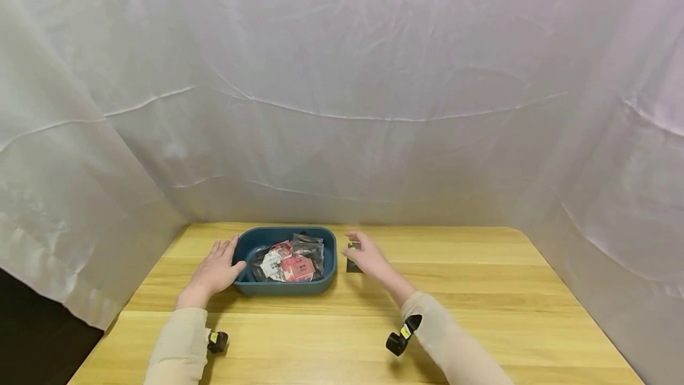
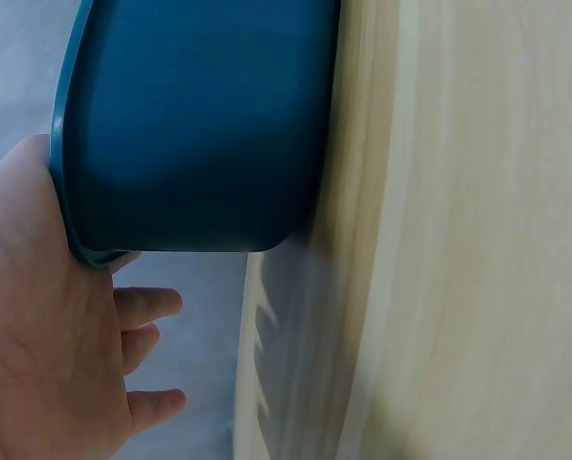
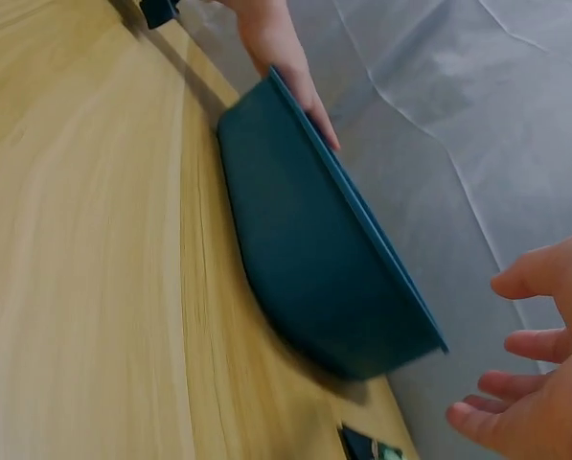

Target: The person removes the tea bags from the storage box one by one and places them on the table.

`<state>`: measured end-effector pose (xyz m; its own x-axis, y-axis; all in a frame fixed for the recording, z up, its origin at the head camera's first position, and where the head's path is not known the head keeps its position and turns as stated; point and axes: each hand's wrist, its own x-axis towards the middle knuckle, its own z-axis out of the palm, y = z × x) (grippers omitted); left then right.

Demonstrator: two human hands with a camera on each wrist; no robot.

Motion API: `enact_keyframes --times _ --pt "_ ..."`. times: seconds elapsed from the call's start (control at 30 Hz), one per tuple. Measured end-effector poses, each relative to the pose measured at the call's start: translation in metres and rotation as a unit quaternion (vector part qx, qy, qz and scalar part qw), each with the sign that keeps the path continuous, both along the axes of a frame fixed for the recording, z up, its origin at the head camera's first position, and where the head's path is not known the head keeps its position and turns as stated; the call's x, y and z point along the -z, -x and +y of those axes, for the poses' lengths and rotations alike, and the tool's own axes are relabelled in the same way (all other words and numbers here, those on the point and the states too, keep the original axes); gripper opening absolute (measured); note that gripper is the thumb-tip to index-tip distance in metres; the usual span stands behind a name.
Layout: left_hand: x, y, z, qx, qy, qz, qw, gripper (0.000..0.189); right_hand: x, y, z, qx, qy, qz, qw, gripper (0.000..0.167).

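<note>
Dark, flat rectangular packet with pale markings (image 1: 353, 267) is lying on the yellowish wooden table (image 1: 299, 337), just below the right hand (image 1: 370, 257).

Holding nothing, the right hand is hovering with loosely curved fingers; the left hand (image 1: 215, 269), fingers extended, is resting against the rim of the teal, round-cornered plastic bin (image 1: 283, 290) between both hands, where red, white and dark sachets (image 1: 297, 268) are lying heaped. For a clean pick-up, thumb and forefinger should probably be pinching opposite edges, since something so thin may be clinging to the wood; light left-hand pressure should be steadying the bin without tipping it.
</note>
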<state>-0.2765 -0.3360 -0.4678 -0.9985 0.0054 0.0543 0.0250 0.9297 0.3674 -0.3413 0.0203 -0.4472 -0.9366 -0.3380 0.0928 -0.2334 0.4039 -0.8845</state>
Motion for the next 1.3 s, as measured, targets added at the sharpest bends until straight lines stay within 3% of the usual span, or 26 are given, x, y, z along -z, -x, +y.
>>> enact_keyframes --times 0.27,0.43,0.63,0.83,1.03,1.3 --pt "0.001 0.0 0.0 0.0 -0.006 0.005 1.0 0.074 0.001 0.003 -0.032 -0.036 0.033 0.065 0.9967 0.046" --pt "0.001 0.0 0.001 0.001 -0.007 0.005 1.0 0.073 0.003 0.005 -0.048 -0.072 0.017 0.087 0.9934 0.047" --pt "0.001 0.0 0.001 -0.002 -0.003 0.002 1.0 0.073 0.007 0.007 -0.066 -0.105 -0.054 0.113 0.9865 0.048" --pt "0.0 0.0 0.002 -0.01 0.009 -0.009 0.9999 0.074 0.013 0.005 -0.077 -0.102 -0.149 0.12 0.9761 0.052" --pt "-0.001 -0.001 0.002 -0.011 0.005 -0.008 0.9999 0.073 0.015 0.002 -0.085 -0.076 -0.242 0.139 0.9574 0.053" --pt "0.001 -0.001 0.0 -0.013 0.009 -0.002 0.9999 0.073 0.011 -0.003 -0.093 -0.052 -0.317 0.162 0.9329 0.051"
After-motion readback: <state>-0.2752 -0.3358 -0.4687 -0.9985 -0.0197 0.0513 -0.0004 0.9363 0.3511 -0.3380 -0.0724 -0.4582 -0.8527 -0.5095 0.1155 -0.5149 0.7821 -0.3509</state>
